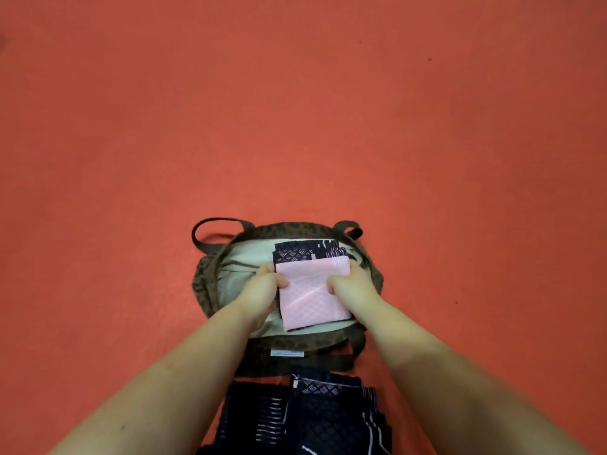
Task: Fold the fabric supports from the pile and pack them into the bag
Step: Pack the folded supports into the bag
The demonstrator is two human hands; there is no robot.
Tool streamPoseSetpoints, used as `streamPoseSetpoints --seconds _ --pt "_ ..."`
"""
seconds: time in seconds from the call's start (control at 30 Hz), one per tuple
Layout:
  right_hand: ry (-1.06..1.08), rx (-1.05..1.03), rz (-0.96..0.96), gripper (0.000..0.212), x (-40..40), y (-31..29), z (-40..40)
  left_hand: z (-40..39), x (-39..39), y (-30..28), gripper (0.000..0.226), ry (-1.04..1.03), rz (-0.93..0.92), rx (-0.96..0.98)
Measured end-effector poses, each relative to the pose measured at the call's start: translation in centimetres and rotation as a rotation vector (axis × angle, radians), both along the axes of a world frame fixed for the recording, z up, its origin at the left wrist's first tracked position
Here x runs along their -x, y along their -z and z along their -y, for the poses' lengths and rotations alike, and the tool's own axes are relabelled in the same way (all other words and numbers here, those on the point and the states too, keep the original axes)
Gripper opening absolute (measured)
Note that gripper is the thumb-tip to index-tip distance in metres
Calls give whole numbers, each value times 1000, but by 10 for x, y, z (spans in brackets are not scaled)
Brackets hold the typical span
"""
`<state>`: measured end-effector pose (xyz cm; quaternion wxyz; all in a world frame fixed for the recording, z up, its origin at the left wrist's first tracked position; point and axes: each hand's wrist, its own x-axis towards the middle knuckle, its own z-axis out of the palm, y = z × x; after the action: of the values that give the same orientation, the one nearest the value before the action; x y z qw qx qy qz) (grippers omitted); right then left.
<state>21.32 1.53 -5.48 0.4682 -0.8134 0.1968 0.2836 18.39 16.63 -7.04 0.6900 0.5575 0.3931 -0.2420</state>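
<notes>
Gripping the folded pink support (inside the open bag), left hand and right hand pinch its side edges.

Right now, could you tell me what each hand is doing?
Left hand: gripping the pink folded support.
Right hand: gripping the same support.
</notes>
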Motion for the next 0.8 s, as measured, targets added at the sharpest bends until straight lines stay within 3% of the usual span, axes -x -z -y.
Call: streamPoseSetpoints --seconds 0.27,0.4,0.47,0.6,0.7,0.73,0.8 --pt "-109 246 -213 49 -1 17 -11 4 3 24 18 249 -196 -164" --pt "-75 356 -322 59 0 20 -14 7 4 33 50 401 -186 -174" --pt "-56 345 -302 58 3 25 -12 8 2 37 49 407 -137 -174" --pt "-49 296 -142 77 16 27 -13 7 -3 39 35 444 -1 -249" --pt "-249 341 -52 81 29 19 -22 1 -4 48 29 636 38 -452" --pt "-344 412 81 74 32 13 -22 -1 -3 47 33 680 26 -509" --pt "-483 631 537 64 34 12 -15 -4 1 41 43 710 24 -630"
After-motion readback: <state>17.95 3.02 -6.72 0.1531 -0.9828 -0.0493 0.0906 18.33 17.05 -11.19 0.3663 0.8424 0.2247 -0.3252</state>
